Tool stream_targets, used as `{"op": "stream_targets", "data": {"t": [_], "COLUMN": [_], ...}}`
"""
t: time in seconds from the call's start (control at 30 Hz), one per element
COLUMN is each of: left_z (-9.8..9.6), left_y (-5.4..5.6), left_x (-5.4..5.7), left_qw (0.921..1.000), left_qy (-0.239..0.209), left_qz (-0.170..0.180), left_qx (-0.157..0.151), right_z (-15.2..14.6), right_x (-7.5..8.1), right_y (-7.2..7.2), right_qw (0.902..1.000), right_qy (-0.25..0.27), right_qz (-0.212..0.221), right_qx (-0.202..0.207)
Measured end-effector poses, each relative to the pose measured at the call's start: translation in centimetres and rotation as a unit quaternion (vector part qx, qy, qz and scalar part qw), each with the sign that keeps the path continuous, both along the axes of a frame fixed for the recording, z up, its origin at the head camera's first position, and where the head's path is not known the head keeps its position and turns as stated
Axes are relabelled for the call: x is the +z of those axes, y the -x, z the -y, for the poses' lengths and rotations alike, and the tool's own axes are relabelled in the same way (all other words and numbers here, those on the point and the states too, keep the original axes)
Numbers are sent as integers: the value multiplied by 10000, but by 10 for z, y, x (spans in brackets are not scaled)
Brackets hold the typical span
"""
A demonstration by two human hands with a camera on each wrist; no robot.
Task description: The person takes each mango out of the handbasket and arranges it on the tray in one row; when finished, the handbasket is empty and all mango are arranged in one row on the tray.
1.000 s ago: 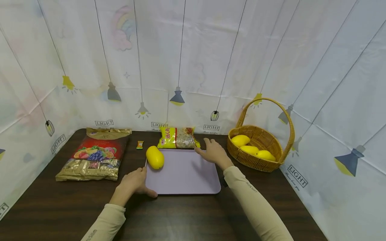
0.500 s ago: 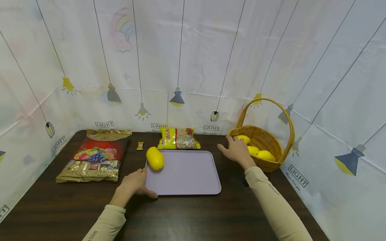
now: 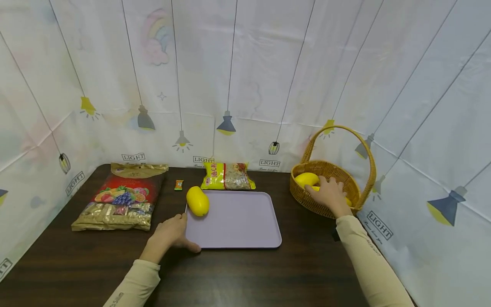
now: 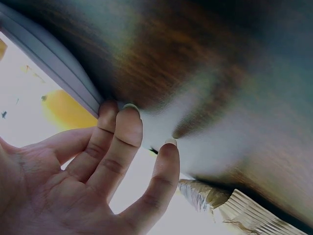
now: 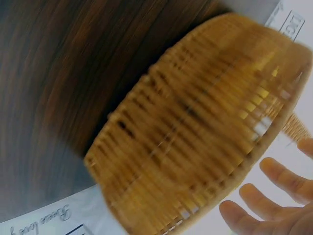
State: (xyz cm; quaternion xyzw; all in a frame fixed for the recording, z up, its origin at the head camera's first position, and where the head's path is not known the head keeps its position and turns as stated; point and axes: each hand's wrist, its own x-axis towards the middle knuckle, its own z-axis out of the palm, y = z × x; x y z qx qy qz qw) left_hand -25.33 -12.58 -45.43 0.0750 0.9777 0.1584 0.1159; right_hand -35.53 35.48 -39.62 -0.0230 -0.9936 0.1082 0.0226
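Over the yellow fruits (image 3: 306, 179), aligned roughly left to right where visible, in the basket (image 3: 314, 208) right of the tray (image 3: 238, 221), reaches with the nearer right hand (image 3: 328, 194), spread and seemingly holding nothing, while touching the tray's near-left corner with the left hand (image 3: 171, 233), loosely extended.

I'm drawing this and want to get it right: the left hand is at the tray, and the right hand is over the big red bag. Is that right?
Not quite: the right hand is over the wicker basket, as the head view shows. The left hand is at the tray, just as you said.
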Motion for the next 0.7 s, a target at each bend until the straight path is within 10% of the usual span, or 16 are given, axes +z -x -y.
{"op": "stream_targets", "data": {"t": [0.7], "left_z": [1], "left_y": [3], "left_x": [-4], "left_qw": [10000], "left_qy": [51], "left_qz": [-15], "left_qx": [-33], "right_z": [-41], "right_x": [-7], "right_y": [0], "right_qw": [9981], "right_qy": [57], "right_qz": [570], "right_qx": [-247]}}
